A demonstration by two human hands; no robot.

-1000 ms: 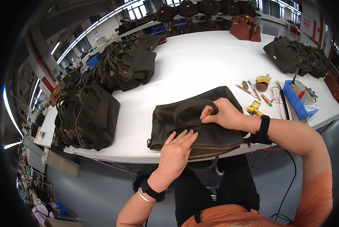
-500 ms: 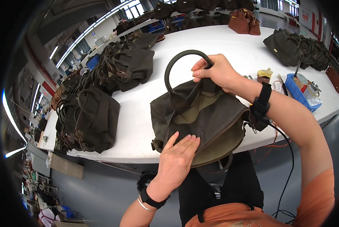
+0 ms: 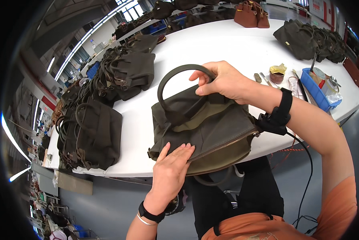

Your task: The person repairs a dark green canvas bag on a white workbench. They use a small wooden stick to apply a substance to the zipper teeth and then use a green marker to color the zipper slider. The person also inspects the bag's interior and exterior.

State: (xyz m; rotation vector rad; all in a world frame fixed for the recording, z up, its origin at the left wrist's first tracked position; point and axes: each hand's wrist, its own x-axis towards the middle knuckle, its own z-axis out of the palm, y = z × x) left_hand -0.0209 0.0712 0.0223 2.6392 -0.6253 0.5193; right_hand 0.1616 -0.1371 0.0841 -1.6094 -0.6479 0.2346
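Note:
A dark olive handbag [image 3: 203, 132] lies on its side at the near edge of the white table, part of it overhanging toward my lap. Its brass-toothed zipper [image 3: 223, 149] curves along the near side, with lighter green fabric below. My right hand [image 3: 223, 83] is closed around one end of the raised handle [image 3: 173, 74], where it joins the bag; some fingertips are hidden. Flat on the bag's near left panel rests my left hand [image 3: 170, 168], fingers stretched out. Under the near edge, a second handle [image 3: 215, 182] hangs down.
Dark handbags [image 3: 97, 132] are lined up along the left side, and more [image 3: 307, 42] stand at the far right. Brown bags [image 3: 251, 15] sit at the back. To the right are a blue bin [image 3: 317, 92] with supplies, a yellow-topped jar [image 3: 277, 73] and slim tools [image 3: 265, 79].
The handbag has shifted left and its upper panel looks smoother. Both hands have moved left with it, the left one also slightly nearer to me. The right hand still grips the handle.

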